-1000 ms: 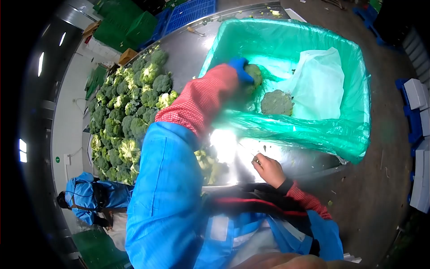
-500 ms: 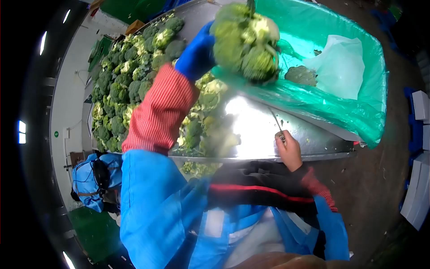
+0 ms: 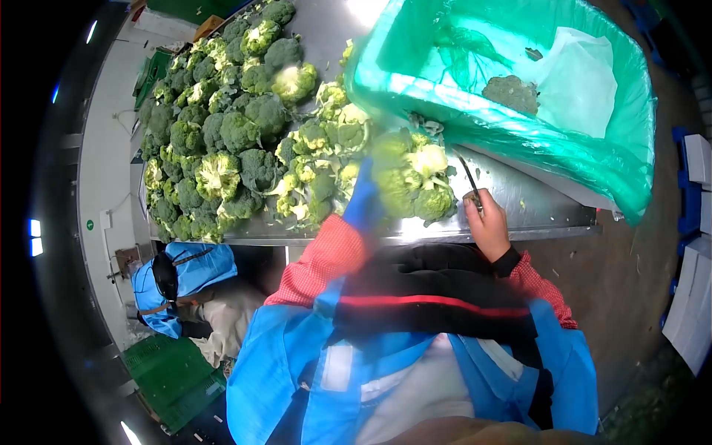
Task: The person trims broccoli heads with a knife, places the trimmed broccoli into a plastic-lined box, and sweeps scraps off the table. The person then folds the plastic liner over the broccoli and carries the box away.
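My left hand, in a blue glove, holds a broccoli head from its left side, just over the metal table near the front edge. The cut stem side of that broccoli faces right, and part of it is blurred. In my bare right hand is a knife, its handle gripped in closed fingers and its dark, thin blade pointing up and left beside the broccoli. Behind both hands stands a box lined with green plastic, with one broccoli head and a white sheet inside.
Many broccoli heads cover the left of the metal table. Small green scraps lie near the knife. At lower left, a person in blue is beside a green crate. White boxes stand at far right.
My left hand has brought the broccoli head down from beside the lined box to the table, close to the knife. My right hand has shifted slightly up and right, still gripping the knife.
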`<state>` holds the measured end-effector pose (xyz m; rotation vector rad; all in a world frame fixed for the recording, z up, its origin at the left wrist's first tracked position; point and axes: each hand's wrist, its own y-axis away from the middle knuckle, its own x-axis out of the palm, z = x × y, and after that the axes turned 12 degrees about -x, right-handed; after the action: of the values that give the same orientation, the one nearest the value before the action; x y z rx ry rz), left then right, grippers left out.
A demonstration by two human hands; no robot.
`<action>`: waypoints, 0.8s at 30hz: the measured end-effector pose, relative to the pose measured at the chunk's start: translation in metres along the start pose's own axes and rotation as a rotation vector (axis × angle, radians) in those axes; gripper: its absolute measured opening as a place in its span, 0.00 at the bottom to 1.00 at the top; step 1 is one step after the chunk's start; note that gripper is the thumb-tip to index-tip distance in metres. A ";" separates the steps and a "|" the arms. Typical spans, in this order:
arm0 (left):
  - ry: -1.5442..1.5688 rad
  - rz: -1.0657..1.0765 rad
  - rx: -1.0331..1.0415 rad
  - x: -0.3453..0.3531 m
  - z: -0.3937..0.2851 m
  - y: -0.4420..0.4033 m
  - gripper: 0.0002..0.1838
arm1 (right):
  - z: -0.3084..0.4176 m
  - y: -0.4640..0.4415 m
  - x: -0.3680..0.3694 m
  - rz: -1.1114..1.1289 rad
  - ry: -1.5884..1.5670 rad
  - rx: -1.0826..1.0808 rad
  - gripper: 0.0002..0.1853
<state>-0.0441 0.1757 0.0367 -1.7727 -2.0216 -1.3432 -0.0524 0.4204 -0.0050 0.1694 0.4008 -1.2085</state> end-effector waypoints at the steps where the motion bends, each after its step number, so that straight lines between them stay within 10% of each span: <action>1: 0.027 0.057 0.032 -0.002 0.008 -0.001 0.42 | 0.002 -0.003 -0.002 0.024 -0.004 -0.033 0.08; 7: -0.451 -0.154 0.235 -0.033 0.050 -0.045 0.39 | 0.000 -0.008 -0.006 0.136 0.213 -0.051 0.10; 11: -0.058 -0.249 0.103 -0.046 0.070 -0.051 0.38 | -0.002 -0.002 -0.007 0.212 0.308 -0.030 0.10; 24: -0.226 -0.072 0.267 -0.036 0.095 -0.056 0.42 | -0.018 -0.033 -0.021 0.494 0.244 -0.018 0.14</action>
<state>-0.0400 0.2187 -0.0712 -1.8118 -2.2737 -0.8688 -0.0936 0.4333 -0.0102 0.3789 0.5454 -0.6988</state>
